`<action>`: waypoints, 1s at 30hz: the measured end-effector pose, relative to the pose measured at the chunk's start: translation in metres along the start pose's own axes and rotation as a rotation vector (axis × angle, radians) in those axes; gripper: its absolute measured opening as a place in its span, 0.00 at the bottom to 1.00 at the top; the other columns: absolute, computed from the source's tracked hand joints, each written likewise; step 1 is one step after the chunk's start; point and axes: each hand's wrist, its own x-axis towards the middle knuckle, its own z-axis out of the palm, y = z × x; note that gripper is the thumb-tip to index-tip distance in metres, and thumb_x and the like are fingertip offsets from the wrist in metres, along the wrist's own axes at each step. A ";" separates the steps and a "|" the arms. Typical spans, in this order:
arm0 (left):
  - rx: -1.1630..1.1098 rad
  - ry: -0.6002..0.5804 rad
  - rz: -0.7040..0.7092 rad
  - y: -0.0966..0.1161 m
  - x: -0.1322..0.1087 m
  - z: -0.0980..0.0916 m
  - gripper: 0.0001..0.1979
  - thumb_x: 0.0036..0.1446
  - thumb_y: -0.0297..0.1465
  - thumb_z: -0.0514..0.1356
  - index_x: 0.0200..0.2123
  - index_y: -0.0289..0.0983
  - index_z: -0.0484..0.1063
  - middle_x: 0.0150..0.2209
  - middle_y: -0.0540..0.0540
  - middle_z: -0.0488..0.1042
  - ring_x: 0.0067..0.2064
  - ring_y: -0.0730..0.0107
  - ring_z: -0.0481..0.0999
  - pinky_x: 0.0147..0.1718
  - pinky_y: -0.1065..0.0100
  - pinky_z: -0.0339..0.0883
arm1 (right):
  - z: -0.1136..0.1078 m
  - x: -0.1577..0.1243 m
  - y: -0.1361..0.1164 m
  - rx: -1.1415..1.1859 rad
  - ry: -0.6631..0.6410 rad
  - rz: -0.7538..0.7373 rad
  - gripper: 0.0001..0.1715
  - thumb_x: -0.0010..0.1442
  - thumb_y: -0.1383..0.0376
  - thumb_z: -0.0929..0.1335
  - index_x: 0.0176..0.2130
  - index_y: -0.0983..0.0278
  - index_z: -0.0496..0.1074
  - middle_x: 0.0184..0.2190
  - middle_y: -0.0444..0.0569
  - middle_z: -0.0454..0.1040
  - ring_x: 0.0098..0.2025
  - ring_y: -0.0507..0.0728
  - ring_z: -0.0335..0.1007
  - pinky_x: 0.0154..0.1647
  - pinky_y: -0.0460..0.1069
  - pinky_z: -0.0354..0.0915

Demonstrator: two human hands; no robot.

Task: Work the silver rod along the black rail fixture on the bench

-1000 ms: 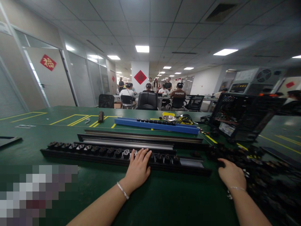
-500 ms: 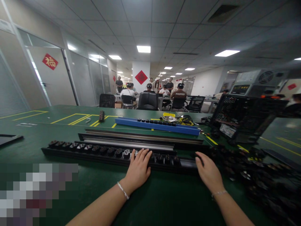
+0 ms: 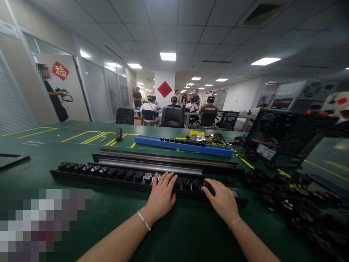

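A long black rail (image 3: 114, 181) lies across the green table in front of me, with a row of small black and whitish socket-like modules (image 3: 113, 171) along its channel. My left hand (image 3: 161, 194) rests over the middle of the row, fingers stretched out and a little spread. At the row's right end my right hand (image 3: 223, 199) has its thumb and fingers around a small black module (image 3: 208, 187), which sits at the channel. The parts under my left fingers are hidden.
Behind lie empty-looking metal rails (image 3: 152, 166) and a blue rail (image 3: 185, 146) with black modules. A pile of dark parts (image 3: 297, 207) covers the right side, before an open computer case (image 3: 286, 138). A person (image 3: 53, 94) stands at far left; others sit further back.
My right hand has moved left along the rail to the row's right end, now with a black module in its fingers. My left hand stays put. A person has appeared at the left door.
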 end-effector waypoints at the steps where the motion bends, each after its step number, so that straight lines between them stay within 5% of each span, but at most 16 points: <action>1: 0.000 -0.002 -0.001 0.000 0.000 0.000 0.28 0.53 0.30 0.54 0.59 0.43 0.55 0.59 0.46 0.60 0.61 0.58 0.55 0.60 0.45 0.36 | 0.000 0.000 -0.001 0.000 0.002 0.004 0.27 0.58 0.51 0.57 0.50 0.60 0.68 0.50 0.49 0.71 0.54 0.60 0.62 0.53 0.57 0.57; 30: -0.006 -0.007 -0.001 0.000 0.000 0.001 0.28 0.54 0.31 0.53 0.59 0.43 0.54 0.59 0.46 0.60 0.61 0.58 0.54 0.60 0.45 0.36 | 0.006 -0.001 -0.004 -0.042 0.027 -0.011 0.24 0.60 0.56 0.57 0.49 0.65 0.68 0.48 0.52 0.71 0.54 0.58 0.61 0.53 0.53 0.55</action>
